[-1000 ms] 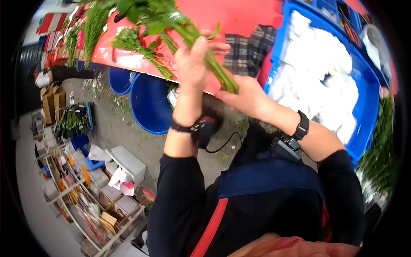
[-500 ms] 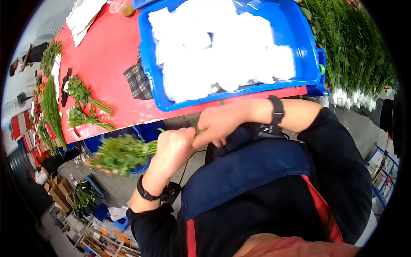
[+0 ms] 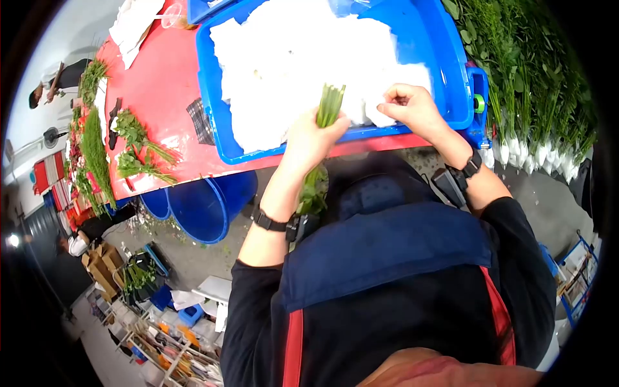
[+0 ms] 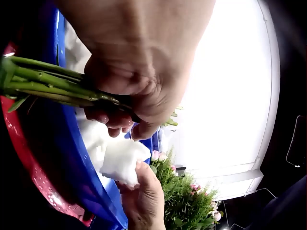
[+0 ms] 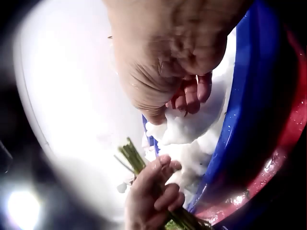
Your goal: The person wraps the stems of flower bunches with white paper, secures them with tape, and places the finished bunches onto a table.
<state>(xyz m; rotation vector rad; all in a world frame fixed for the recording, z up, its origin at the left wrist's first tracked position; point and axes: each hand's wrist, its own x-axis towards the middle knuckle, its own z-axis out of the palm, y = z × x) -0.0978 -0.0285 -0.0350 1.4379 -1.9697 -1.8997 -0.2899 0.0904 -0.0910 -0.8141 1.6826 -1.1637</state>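
My left hand (image 3: 309,138) grips a bunch of green flower stems (image 3: 331,106), cut ends pointing up past the thumb in the head view. Leaves of the same bunch (image 3: 313,193) hang below the hand, partly hidden by it. Over the front of a blue plastic tub (image 3: 274,155), my right hand (image 3: 418,111) pinches a piece of white cotton wadding (image 4: 122,162) between thumb and fingers. More white wadding (image 3: 290,77) fills the tub. The right wrist view has the pinched piece (image 5: 184,128) close beside the stem ends (image 5: 132,155).
The tub stands on a red-covered table (image 3: 155,77). Leafy cuttings (image 3: 142,164) lie at its left, a checked cloth (image 3: 201,121) beside the tub. Blue buckets (image 3: 200,213) stand below the edge. Bunches with white-wrapped stem ends (image 3: 529,151) are at right.
The view has swung toward the tub. The bunch has been turned from lying sideways to cut ends up, in the left hand alone. My right hand has left the stems and taken cotton wadding.
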